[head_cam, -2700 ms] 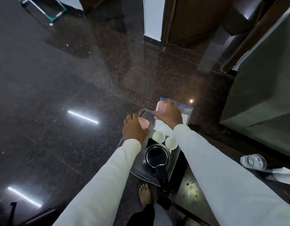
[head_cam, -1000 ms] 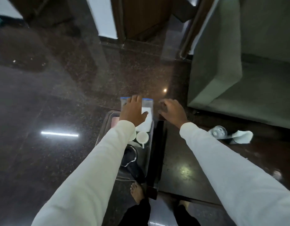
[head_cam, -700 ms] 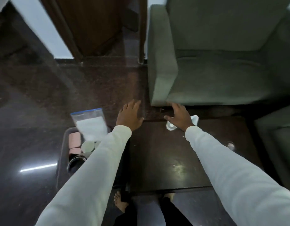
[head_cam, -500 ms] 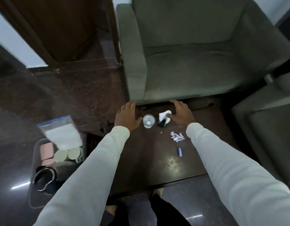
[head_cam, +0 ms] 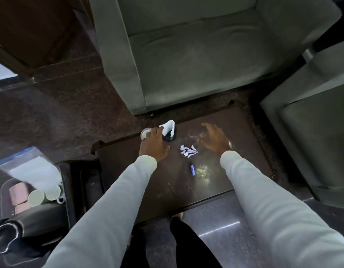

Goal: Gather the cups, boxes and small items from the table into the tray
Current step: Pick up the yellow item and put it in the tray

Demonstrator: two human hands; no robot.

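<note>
Dark polished stone floor surrounds a low, dark, glossy table (head_cam: 167, 182) that stands in front of a grey-green upholstered armchair (head_cam: 186, 55). At the table's far left corner, the left hand (head_cam: 153, 144) lies palm down with its fingertips on the rim of a small clear round cup (head_cam: 145, 132); whether it has actually gripped the cup cannot be told. Just beside the cup, to its right, a dark round holder (head_cam: 170, 137) stands upright with a folded white napkin (head_cam: 168, 126) sticking out of it. The right hand (head_cam: 215, 138) hovers over the table's far right part, fingers spread and loose, holding nothing; it is blurred. Between the two hands lies a small heap of torn white paper scraps (head_cam: 187, 150). Nearer the person, a small blue cylinder (head_cam: 192, 169) lies flat, apart from the scraps, with bare tabletop all around it. Well off to the left, on the floor, a dark tray (head_cam: 65, 190) holds two white cups (head_cam: 44, 195), pink boxes (head_cam: 17, 193), a dark jug (head_cam: 22, 227) lying on its side, and a clear bag (head_cam: 29, 169) with a blue top edge.
</note>
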